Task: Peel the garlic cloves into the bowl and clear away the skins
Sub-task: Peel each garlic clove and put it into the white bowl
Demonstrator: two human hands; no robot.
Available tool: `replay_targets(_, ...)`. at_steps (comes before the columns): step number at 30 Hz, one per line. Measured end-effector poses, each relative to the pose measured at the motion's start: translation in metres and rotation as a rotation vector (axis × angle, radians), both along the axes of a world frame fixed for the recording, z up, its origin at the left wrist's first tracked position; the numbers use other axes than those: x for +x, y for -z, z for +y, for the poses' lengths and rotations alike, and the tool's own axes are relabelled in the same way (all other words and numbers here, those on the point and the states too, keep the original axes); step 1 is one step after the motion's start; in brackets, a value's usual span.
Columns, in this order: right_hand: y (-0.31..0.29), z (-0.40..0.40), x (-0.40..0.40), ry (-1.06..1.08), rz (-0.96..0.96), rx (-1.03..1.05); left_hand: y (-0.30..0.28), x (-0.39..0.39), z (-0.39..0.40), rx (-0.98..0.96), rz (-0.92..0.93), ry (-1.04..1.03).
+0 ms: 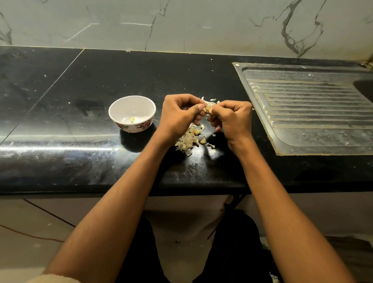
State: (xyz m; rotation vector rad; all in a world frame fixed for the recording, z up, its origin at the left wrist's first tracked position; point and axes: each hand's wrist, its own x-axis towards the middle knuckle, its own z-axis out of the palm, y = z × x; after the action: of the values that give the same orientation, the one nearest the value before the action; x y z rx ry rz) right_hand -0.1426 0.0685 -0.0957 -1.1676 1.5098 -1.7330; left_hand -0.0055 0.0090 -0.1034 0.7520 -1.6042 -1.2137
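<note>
My left hand point(179, 115) and right hand point(232, 119) at frame centre, fingers of both pinched on one garlic clove point(207, 110), skins point(189, 139) heaped on the table point(70, 86) below, bowl point(132, 114) just left.

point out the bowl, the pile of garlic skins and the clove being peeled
bowl point(149, 108), head view, on its white right rim.
pile of garlic skins point(187, 139), head view, on the middle of the heap on the counter.
garlic clove point(207, 110), head view, on the part showing between the two hands' fingertips.

glossy black stone counter point(70, 86), ribbed dull metal drainboard point(313, 111), smooth white bowl point(132, 114), papery garlic skins point(187, 139)
</note>
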Motion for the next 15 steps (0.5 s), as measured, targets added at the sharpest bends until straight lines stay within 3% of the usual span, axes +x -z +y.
replay_targets(7,0.002,-0.005,-0.003,0.085,0.017,0.01,-0.002,0.0,0.001,-0.002,0.033,-0.032)
replay_targets(15,0.009,-0.015,-0.014,0.28,0.415,0.018,-0.001,-0.001,-0.001,0.022,0.065,-0.114)
